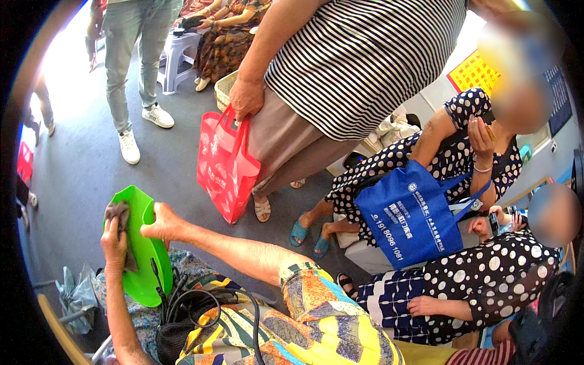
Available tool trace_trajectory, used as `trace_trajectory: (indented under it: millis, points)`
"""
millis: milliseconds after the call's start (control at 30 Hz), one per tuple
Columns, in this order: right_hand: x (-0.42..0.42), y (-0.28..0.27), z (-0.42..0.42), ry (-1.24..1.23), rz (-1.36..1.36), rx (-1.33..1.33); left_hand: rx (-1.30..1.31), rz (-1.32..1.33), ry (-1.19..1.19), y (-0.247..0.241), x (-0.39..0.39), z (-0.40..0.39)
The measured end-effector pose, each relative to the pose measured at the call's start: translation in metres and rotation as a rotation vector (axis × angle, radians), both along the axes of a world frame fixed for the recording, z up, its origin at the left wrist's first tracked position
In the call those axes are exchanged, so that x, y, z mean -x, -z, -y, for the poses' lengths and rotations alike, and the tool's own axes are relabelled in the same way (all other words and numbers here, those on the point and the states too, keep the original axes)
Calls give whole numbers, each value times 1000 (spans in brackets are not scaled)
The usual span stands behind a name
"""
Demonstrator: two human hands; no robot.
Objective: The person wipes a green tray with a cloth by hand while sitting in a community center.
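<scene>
My left hand (114,244) presses a grey-brown cloth (117,212) against the inner face of a bright green plastic container (148,278). My right hand (166,223) grips the container's rim on the side towards the room. The container is tilted up over my lap, above a blue floral fabric (194,262). Black cables (175,292) with slim plugs and a black mesh pouch (175,337) lie against my multicoloured patterned shirt, close below the container. The fingers of my right hand behind the rim are partly hidden.
A person in a striped top stands ahead with a red bag (226,169). Seated people are at the right, one with a blue bag (406,214). A person in white shoes, a plastic stool (178,59) and a woven basket (223,91) are farther off. Plastic bags (75,292) hang at the left.
</scene>
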State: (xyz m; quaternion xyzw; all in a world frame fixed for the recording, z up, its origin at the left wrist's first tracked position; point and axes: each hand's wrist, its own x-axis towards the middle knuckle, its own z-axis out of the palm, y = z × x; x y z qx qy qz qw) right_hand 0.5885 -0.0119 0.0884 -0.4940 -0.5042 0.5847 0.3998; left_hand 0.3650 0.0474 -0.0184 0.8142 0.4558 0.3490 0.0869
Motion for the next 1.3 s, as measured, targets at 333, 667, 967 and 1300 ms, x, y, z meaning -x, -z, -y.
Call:
trace_trajectory:
  millis: [333,667,967,1300]
  points:
    - [3,-6,-2,-92,-34,-72,327,222,-17,-7,14,65]
    - [1,-6,-4,-106,-20,-88,-51,-25,97,-45,-5,4]
    - [1,-5,-2,-110,37,-149,279,-311,-161,16,45,54]
    - [2,-16,-2,-239,-44,-70,355,596,-85,-45,-12,26]
